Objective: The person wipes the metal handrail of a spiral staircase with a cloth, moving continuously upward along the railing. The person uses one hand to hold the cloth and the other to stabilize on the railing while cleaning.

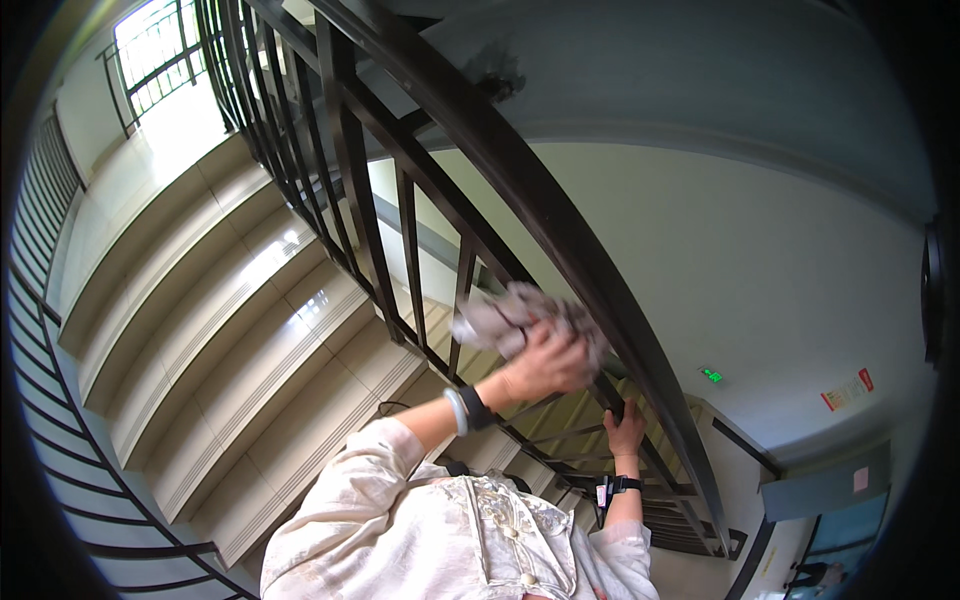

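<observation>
My left hand (551,360), with a pale bangle and a black band at the wrist, grips a crumpled greyish cloth (495,322). Both are blurred. The cloth lies against the lower rail of a dark metal stair railing (442,180), just beneath its thick handrail (540,187). Farther right, the fingers of my right hand (626,431) are wrapped around that same lower rail. A black strap with a small device (606,491) sits on my right wrist.
Tiled stairs (247,322) rise on the left towards a bright window (157,56). Another dark railing (82,480) curves along the far left. Through the bars, a lower flight (431,322) shows. A green exit sign (710,374) and a notice with writing (847,390) are on the wall.
</observation>
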Motion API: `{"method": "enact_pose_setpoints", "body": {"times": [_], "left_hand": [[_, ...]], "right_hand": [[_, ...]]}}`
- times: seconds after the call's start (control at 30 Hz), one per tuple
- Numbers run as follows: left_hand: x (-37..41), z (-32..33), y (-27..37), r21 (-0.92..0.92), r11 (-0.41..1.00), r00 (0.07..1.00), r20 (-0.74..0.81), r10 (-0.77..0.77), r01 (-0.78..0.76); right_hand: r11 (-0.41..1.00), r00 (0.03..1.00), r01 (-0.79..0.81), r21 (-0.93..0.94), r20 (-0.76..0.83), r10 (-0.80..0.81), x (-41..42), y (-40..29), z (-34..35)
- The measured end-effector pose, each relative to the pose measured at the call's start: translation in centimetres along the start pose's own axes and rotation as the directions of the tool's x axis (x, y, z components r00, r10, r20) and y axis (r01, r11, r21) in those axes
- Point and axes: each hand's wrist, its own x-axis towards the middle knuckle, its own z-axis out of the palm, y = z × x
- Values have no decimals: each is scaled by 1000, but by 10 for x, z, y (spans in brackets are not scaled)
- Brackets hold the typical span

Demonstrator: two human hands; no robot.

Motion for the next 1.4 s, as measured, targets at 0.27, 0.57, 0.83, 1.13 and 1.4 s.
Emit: {"method": "enact_pose_setpoints", "body": {"times": [0.27,0.57,0.83,1.13,1.4], "left_hand": [[19,-28,-96,120,991,998,31,-62,58],[33,-69,-241,586,695,896,-135,-424,417],[14,6,-33,197,961,981,-19,-195,195],[-22,-16,-136,327,857,917,-147,-370,398],[-62,39,-136,-231,797,606,-542,-582,558]], "right_hand": [[999,1000,-1,-33,-17,0,0,-4,-4],[998,998,-45,48,41,43,2,-9,-6],[999,999,-29,43,47,27,1,-4,-4],[996,984,-89,25,160,84,0,2,-4],[1000,995,1,28,105,-4,31,-65,-30]]}}
